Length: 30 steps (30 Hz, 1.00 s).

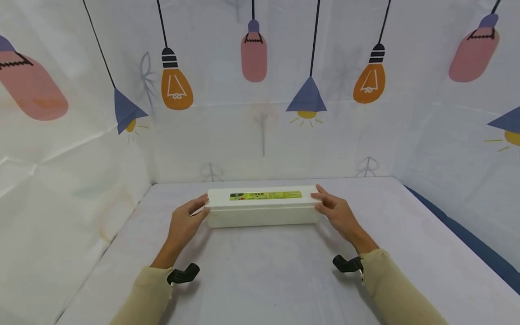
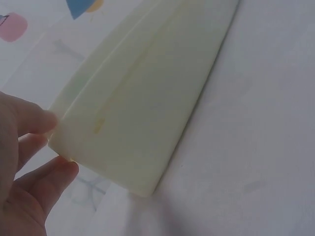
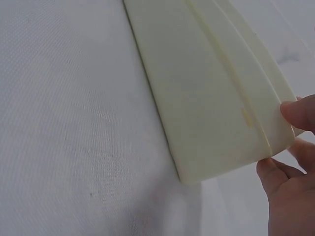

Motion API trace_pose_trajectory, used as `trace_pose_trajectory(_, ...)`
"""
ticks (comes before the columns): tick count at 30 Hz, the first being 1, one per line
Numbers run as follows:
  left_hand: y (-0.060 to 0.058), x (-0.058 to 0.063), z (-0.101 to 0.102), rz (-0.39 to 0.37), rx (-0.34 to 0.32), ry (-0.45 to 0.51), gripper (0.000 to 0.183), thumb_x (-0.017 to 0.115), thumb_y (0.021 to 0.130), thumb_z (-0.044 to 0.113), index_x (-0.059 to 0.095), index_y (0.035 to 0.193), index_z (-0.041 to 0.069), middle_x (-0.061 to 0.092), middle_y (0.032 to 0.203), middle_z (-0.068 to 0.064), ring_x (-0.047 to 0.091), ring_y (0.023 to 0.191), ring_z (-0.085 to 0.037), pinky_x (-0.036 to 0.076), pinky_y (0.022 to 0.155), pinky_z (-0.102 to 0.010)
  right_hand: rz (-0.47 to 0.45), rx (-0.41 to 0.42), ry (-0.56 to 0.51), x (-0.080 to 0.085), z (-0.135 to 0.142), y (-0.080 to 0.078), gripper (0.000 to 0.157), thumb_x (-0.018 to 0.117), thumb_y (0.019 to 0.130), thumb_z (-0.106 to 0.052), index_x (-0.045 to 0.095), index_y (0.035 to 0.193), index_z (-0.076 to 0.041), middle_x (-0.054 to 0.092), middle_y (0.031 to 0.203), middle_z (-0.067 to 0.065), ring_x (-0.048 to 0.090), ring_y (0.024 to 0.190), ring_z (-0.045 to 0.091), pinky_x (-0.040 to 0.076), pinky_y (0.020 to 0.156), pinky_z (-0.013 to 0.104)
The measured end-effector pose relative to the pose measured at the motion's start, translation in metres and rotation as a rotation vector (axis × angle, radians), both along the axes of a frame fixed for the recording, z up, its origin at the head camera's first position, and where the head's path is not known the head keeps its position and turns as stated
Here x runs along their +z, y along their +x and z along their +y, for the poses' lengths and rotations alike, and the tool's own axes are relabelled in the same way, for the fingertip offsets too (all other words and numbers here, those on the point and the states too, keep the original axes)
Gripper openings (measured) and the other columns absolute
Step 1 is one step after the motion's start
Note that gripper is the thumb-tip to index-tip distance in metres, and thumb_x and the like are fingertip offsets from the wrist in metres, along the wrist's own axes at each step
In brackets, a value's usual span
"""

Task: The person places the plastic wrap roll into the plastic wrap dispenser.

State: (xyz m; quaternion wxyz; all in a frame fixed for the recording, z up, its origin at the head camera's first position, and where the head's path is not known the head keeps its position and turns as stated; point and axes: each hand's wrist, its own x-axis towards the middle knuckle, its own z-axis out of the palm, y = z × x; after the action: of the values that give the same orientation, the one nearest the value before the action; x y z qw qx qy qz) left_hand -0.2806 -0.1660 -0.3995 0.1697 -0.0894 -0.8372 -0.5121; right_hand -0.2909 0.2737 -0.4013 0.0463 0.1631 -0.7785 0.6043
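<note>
A long white lidded box [image 1: 262, 216] lies crosswise on the table, with a yellow-green label [image 1: 266, 195] on its lid. At its left end my left hand [image 1: 183, 225] grips the edge between thumb and fingers. The right hand [image 1: 339, 215] holds the opposite end the same way, its fingertips on the lid's corner. From the left wrist view, the left thumb [image 2: 30, 115] and fingers sit at the lid's seam. In the right wrist view the right fingertips [image 3: 290, 115] press the corner near the same seam. The lid is down on the box.
A white cloth [image 1: 264, 275] covers the table under the box. White sheets printed with hanging lamps [image 1: 260, 149] stand behind and at both sides. A dark blue strip [image 1: 459, 230] runs along the right edge. Dark camera mounts [image 1: 184, 273] are worn on both wrists.
</note>
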Motion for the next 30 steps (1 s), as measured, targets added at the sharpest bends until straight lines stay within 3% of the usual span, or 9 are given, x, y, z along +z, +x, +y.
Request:
trace_pose_trajectory(6, 0.0011, 0.0022, 0.0015, -0.016, 0.017, 0.006, 0.036, 0.068, 0.097, 0.019, 0.066, 0.130, 0.004, 0.060, 0.140, -0.003, 0.055, 0.129, -0.024, 0.043, 0.107, -0.047, -0.002, -0.020, 0.021, 0.0011, 0.0007, 0.0037, 0.042, 0.063, 0.100, -0.010, 0.055, 0.139, 0.005, 0.023, 0.164, 0.006, 0.017, 0.151, 0.024, 0.034, 0.103, 0.010)
trace_pose_trajectory(12, 0.0000, 0.0023, 0.0009, -0.053, 0.048, 0.000, 0.034, 0.067, 0.098, 0.022, 0.067, 0.128, 0.005, 0.063, 0.136, -0.007, 0.055, 0.128, -0.026, 0.042, 0.107, -0.050, 0.006, -0.009, 0.041, 0.0009, 0.0011, 0.0051, 0.043, 0.062, 0.100, -0.007, 0.053, 0.140, 0.006, 0.025, 0.163, 0.009, 0.020, 0.150, 0.026, 0.034, 0.101, 0.009)
trace_pose_trajectory(15, -0.0032, 0.0017, 0.0004, -0.088, 0.061, -0.016, 0.039, 0.066, 0.099, 0.028, 0.065, 0.131, 0.007, 0.062, 0.136, -0.008, 0.052, 0.131, -0.027, 0.041, 0.106, -0.051, 0.026, -0.032, 0.085, 0.0020, 0.0009, 0.0030, 0.045, 0.061, 0.100, -0.007, 0.051, 0.143, 0.004, 0.027, 0.162, 0.010, 0.024, 0.148, 0.027, 0.035, 0.105, 0.015)
trace_pose_trajectory(21, -0.0042, 0.0011, -0.0035, -0.189, 0.064, -0.052, 0.049, 0.062, 0.101, 0.034, 0.057, 0.142, 0.008, 0.059, 0.140, -0.013, 0.047, 0.135, -0.029, 0.041, 0.107, -0.051, 0.007, -0.072, 0.148, -0.0025, -0.0031, 0.0007, 0.054, 0.062, 0.100, -0.008, 0.043, 0.150, -0.001, 0.032, 0.160, 0.012, 0.033, 0.145, 0.030, 0.036, 0.111, 0.037)
trace_pose_trajectory(25, -0.0036, 0.0010, -0.0050, -0.254, 0.050, -0.042, 0.050, 0.061, 0.101, 0.032, 0.054, 0.145, 0.009, 0.056, 0.143, -0.013, 0.045, 0.137, -0.028, 0.040, 0.108, -0.050, -0.023, -0.084, 0.170, -0.0042, -0.0029, 0.0000, 0.060, 0.063, 0.100, -0.010, 0.037, 0.153, 0.000, 0.036, 0.157, 0.017, 0.037, 0.142, 0.034, 0.038, 0.109, 0.040)
trace_pose_trajectory(30, -0.0083, 0.0051, -0.0048, -0.273, 0.029, -0.013, 0.051, 0.059, 0.102, 0.035, 0.052, 0.148, 0.014, 0.051, 0.148, -0.012, 0.045, 0.137, -0.030, 0.042, 0.107, -0.052, -0.028, -0.117, 0.143, 0.0002, 0.0004, -0.0032, 0.064, 0.066, 0.099, -0.014, 0.036, 0.153, 0.001, 0.038, 0.156, 0.018, 0.039, 0.141, 0.035, 0.039, 0.109, 0.044)
